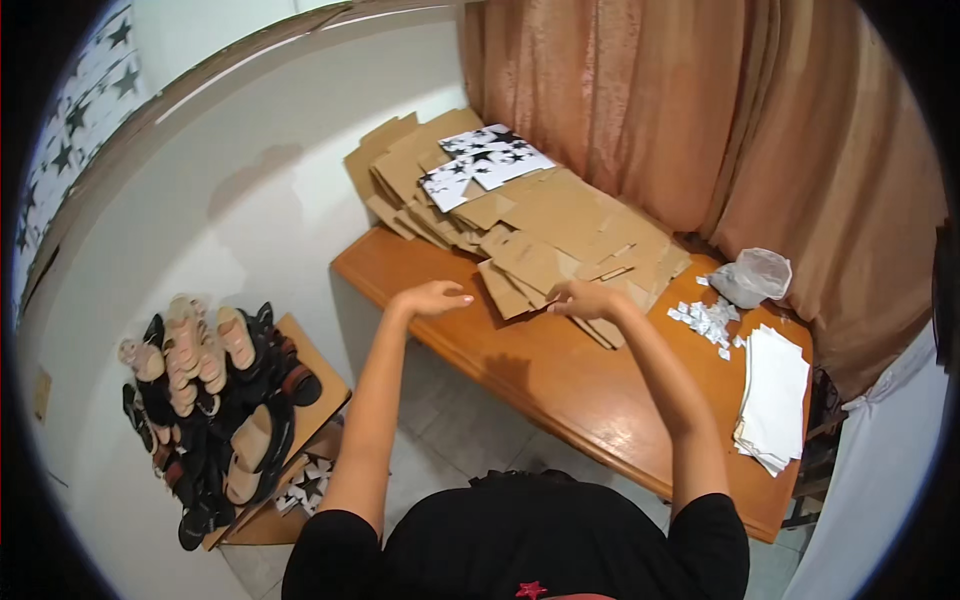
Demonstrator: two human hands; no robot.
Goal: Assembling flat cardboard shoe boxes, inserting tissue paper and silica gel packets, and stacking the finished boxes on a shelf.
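Note:
My left hand is above the near left edge of the wooden table, its fingers stretched out and nothing in it. My right hand is over the near edge of the flattened cardboard boxes, its fingers bent but apart. I see nothing held in it; whether its fingertips touch the cardboard I cannot tell. A small folded cardboard piece lies between the two hands. On the far part of the pile rest white sheets with black stars.
The brown wooden table also bears small whitish packets, a plastic bag and a stack of white paper at the right. Sandals are heaped on a board at lower left. A brown curtain hangs behind.

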